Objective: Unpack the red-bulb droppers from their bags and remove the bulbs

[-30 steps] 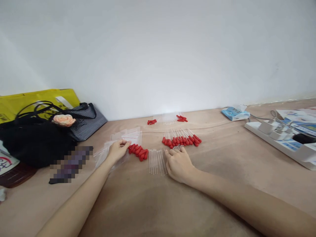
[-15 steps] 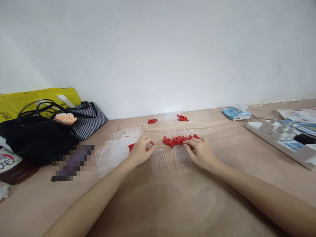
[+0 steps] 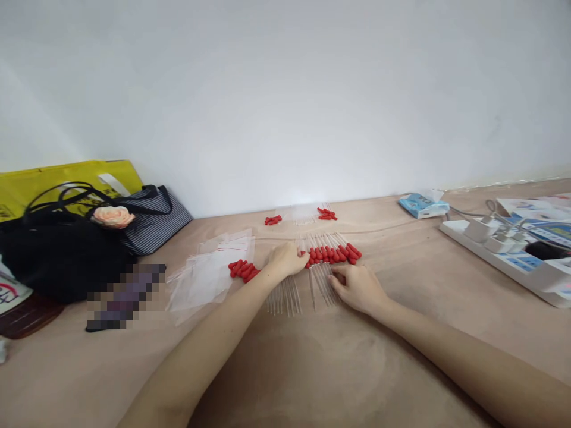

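A row of glass droppers with red rubber bulbs [image 3: 330, 254] lies on the table, their thin tubes pointing toward the wall. My left hand [image 3: 288, 261] is closed at the left end of this row, its fingertips on a red bulb. Just below the row, my right hand [image 3: 359, 288] has its thumb and fingers curled together beside a bunch of thin glass tubes [image 3: 320, 285]; what they pinch is too small to make out. More glass tubes [image 3: 285, 297] lie below my left hand, partly covered by it. Red bulbs [image 3: 242, 269] are heaped left of my left wrist.
Clear zip bags [image 3: 205, 279] lie spread on the left. Small groups of red bulbs [image 3: 328, 213] sit near the wall beside a clear bag [image 3: 304, 214]. A tissue pack [image 3: 423, 205] and a power strip [image 3: 504, 258] are on the right; a black bag [image 3: 62, 255] stands left.
My left hand has moved right, from beside the loose bulbs to the left end of the dropper row. My right hand has drawn back slightly from the red bulbs toward the tubes below.
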`<state>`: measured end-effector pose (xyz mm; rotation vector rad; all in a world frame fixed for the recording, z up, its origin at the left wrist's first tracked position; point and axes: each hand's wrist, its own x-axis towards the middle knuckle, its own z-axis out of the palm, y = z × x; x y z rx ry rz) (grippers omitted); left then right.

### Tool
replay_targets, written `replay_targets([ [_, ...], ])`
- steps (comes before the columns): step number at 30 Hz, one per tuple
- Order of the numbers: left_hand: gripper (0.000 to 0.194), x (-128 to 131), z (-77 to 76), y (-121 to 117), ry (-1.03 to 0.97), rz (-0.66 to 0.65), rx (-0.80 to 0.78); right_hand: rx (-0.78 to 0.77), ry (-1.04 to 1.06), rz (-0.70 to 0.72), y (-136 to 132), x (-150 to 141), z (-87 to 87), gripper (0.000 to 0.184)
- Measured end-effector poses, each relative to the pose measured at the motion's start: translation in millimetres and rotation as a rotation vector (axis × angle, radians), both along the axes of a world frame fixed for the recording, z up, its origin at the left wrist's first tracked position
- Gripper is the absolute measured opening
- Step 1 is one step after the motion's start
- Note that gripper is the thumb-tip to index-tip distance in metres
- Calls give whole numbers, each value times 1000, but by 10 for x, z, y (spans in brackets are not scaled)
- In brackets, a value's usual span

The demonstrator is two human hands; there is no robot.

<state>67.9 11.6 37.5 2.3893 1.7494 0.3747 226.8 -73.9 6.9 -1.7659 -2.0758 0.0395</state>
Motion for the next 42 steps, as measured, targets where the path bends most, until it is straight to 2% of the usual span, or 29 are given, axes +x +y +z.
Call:
replay_targets([
  [5,29,-108,70,-121,-33,22,62,-39,46,1,-37,-40,1,25],
  [8,22,-253,87,-286,-58,-49,174,-17,56,-26,-39,-36,-17,25],
  [10,19,-376,62,-397,-60,-159,330,80,98,-35,-13,-5,-27,23],
  [12,19,-498,20,-483,-30,-276,483,258,153,-16,27,39,-20,23],
  [15,20,-630,-49,-549,39,-419,629,503,125,95,78,81,23,38],
  [17,19,-670,-93,-563,57,-475,698,541,39,225,91,69,48,42],
  [21,17,-672,-178,-577,18,-535,792,531,-26,425,91,-18,0,23],
  [25,16,-647,-200,-611,-50,-570,810,595,25,515,80,-83,-100,16],
  [27,15,-629,-179,-629,-93,-581,763,610,47,528,62,-101,-115,16],
  [30,25,-601,-156,-640,-99,-641,682,643,72,546,25,-124,-101,14],
  [32,20,-589,-174,-635,-80,-676,663,657,81,556,8,-137,-95,13],
  [39,16,-612,-290,-615,-126,-712,706,694,11,604,18,-141,-163,22],
  [42,14,-629,-291,-643,-136,-719,716,700,20,653,10,-126,-177,18],
])
